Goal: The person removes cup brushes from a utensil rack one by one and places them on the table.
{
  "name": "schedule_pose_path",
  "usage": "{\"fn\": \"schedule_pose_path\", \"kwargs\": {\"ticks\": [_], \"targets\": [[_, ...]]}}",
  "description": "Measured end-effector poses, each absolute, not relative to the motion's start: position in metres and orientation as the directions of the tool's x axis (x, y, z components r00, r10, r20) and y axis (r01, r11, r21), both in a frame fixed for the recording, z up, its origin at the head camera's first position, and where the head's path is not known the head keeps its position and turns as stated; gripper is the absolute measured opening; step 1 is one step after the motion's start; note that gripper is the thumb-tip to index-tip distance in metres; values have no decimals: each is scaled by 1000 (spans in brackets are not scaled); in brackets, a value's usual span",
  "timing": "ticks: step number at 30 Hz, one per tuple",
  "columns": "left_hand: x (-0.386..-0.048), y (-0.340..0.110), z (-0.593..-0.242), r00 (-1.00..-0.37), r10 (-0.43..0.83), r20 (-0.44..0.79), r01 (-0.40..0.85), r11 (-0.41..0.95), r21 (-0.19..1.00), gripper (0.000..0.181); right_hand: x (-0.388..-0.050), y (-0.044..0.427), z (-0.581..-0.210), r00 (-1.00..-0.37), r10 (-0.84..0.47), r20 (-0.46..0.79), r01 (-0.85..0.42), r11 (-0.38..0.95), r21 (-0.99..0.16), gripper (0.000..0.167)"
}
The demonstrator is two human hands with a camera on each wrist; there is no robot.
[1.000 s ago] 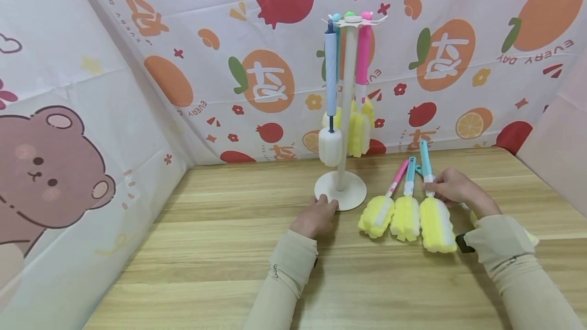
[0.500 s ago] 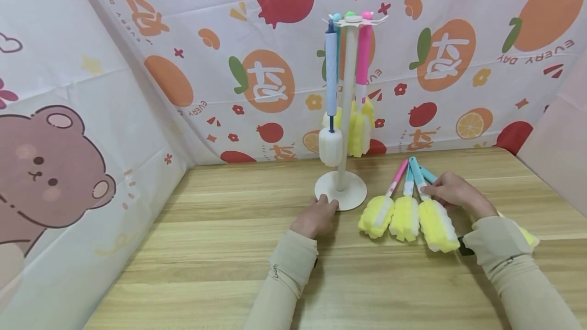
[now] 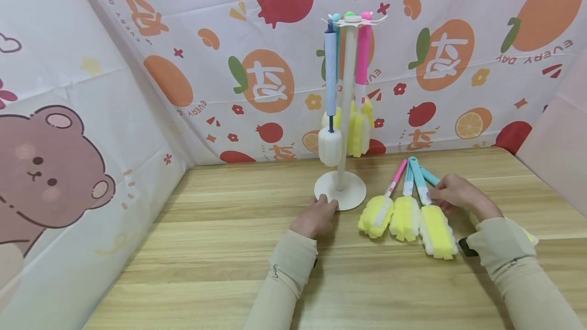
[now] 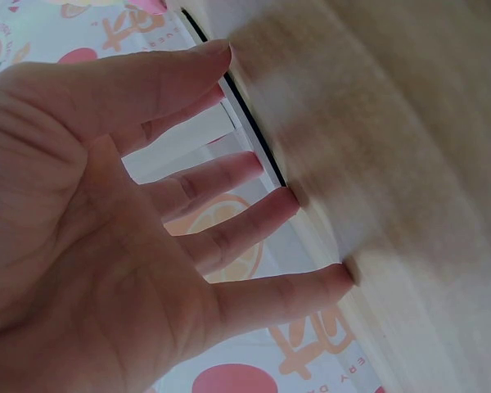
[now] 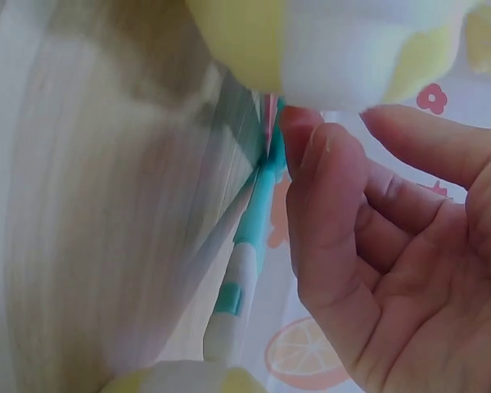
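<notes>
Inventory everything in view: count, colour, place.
Table: 1, wood-grain, beneath.
Stand: 1, white, on table.
Hanging brushes: at least 3, blue, teal, pink, maybe green, on stand.
Lying brushes: 4, one pink, three teal, right of stand.
Fruit-print cloth: 1, multicoloured, behind.
Bear-print cloth: 1, white, brown, left.
Panel: 1, pale pink, right.
Wrist pieces: 2, black, at cuffs.
Sleeves: 2, beige, foreground.
Left hand: 1, at stand's base.
Right hand: 1, at lying brush.

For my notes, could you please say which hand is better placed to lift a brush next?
Probably the right hand: it is at a turquoise brush's handle, while the left hand rests at the stand's base, farther off.
</notes>
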State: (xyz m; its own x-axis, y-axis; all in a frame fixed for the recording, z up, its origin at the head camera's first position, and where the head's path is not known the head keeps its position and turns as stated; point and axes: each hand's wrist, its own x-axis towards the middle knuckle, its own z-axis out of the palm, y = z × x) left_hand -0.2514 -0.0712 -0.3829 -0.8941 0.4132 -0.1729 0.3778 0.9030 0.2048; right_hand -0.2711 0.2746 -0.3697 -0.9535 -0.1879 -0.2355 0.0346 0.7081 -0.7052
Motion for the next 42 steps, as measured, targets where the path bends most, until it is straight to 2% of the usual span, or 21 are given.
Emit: {"fn": "schedule_pose_path", "kwargs": {"ticks": [22,35,42], "targets": [[-253,-71,-383,-895,408,-178,373,906,202,26,-271,278,-363,-949,-201,-243,12,747,-664,27],[-252,-71,-382,-895,405,-186,369,907,201,23,-272,272,-345,-966,-182,-184,-14,747,-665,29],[-252,-70,-382,-897,403,-183,368,908,197,25,-272,269,-338,-976,-191,-104,-74,740,-669,30]]}}
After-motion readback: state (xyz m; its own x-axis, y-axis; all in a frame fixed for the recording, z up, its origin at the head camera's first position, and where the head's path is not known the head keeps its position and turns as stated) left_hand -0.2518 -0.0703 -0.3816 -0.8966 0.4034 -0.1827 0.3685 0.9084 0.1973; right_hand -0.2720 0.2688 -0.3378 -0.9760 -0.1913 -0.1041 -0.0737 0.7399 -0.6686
